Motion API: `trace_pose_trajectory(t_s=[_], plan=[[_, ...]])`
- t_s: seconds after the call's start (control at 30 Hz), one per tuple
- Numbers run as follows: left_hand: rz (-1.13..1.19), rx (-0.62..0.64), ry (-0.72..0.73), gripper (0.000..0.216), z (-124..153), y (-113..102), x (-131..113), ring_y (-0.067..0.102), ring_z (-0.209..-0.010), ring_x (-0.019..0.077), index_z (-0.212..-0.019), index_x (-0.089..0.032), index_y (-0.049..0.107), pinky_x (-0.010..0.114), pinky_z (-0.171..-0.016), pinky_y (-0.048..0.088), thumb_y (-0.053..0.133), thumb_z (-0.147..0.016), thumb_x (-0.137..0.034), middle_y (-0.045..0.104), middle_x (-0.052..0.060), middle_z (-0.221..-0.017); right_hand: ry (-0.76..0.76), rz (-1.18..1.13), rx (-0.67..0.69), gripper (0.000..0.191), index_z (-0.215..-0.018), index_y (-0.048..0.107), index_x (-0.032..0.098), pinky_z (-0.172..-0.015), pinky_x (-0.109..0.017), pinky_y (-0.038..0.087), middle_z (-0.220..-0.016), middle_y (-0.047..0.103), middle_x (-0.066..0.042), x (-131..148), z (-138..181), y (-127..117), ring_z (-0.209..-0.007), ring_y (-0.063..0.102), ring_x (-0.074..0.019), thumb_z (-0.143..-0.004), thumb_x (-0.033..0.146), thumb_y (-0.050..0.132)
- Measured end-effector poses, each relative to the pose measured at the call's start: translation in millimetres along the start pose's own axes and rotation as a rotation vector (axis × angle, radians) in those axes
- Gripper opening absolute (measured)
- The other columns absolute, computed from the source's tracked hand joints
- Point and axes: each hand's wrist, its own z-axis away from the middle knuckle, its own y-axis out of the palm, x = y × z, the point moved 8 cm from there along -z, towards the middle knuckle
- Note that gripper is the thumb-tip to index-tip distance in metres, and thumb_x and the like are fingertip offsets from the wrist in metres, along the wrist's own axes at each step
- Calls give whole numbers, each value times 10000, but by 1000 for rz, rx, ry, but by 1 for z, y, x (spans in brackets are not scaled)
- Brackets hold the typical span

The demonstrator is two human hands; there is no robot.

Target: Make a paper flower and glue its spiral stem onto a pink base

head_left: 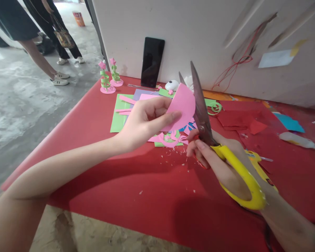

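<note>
left hand [147, 120] pinching pink paper [182, 105] | right hand [220, 157] gripping scissors [199, 101], blades parted astride paper | step: likely trimming curved edge | next cut needs paper turned into blades

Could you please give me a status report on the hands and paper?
Left grip pinching pink paper, raised. Right grip on yellow-handled scissors, blades open at paper's edge. Cut scraps on red table below.

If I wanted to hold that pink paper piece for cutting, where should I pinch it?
Pinch the pink paper piece probably at its lower left edge, from the left, as the left hand does. It is thin and bowed, and the scissors in the right hand stand with blades open at its right edge.
</note>
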Motion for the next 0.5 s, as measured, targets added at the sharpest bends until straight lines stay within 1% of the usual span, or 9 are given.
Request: trace_pose_trajectory(t_s=[0.2,0.3,0.5], plan=[[-35,-18,-9,112,-1,-3,1,338,-408,24,-732,-175,606,186,-367,250,628,-799,-262,446,-53,-476,59,50,-3,294,-915,506,169,-486,-196,339,-603,532,23,1,0,-1,-463,421,-39,-947,426,366],[-55,-32,-17,109,-1,-5,1,332,-410,25,-735,-175,620,184,-368,251,640,-786,-269,428,-53,-468,76,74,-11,320,-905,507,168,-470,-202,334,-593,534,14,1,-1,-2,-442,410,-46,-935,455,369],[-60,-9,-29,162,-3,-5,0,327,-415,22,-648,-166,570,171,-367,257,621,-772,-257,402,-49,-474,87,105,-7,351,-893,508,164,-442,-215,324,-580,535,-2,0,-2,-4,-409,402,-55,-924,484,366]])
